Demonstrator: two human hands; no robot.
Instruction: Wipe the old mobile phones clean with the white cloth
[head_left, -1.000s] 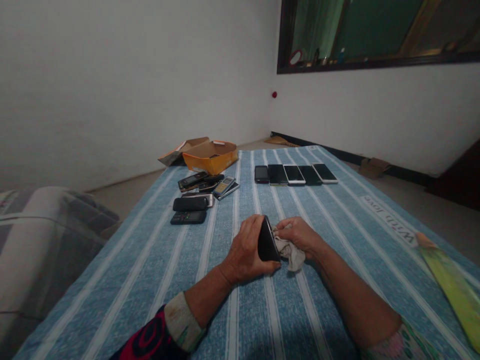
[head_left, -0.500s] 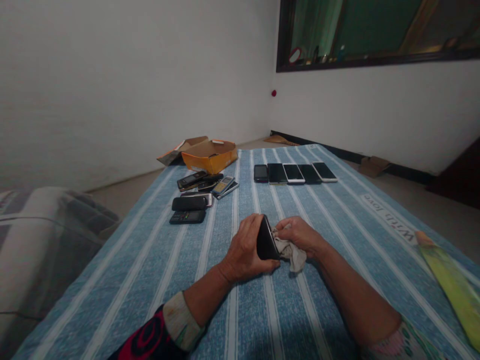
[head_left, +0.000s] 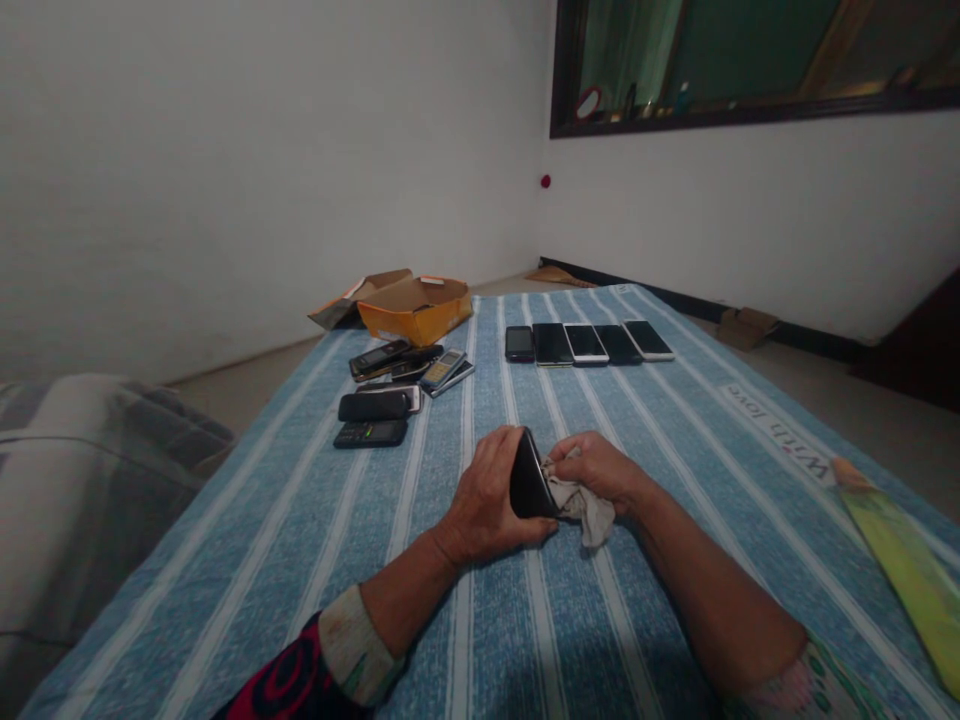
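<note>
My left hand (head_left: 487, 490) grips a black smartphone (head_left: 531, 478), which stands tilted on its edge on the striped sheet (head_left: 300, 540). My right hand (head_left: 596, 470) is shut on a crumpled grey-white cloth (head_left: 583, 512) and presses it against the phone's lower right side. The phone's screen faces away to the right, mostly hidden by the cloth and my fingers. Both forearms rest on the sheet.
Further along the sheet lie a row of several smartphones (head_left: 585, 343) and a loose group of several keypad phones (head_left: 397, 385). An orange cardboard box (head_left: 415, 312) sits past the sheet's far end. A grey padded seat (head_left: 90, 500) stands left, a yellow-green board (head_left: 907, 570) lies right.
The whole scene has shifted slightly up and left in view, from my head moving. My hands stay on the phone and cloth, and the phone leans a little more.
</note>
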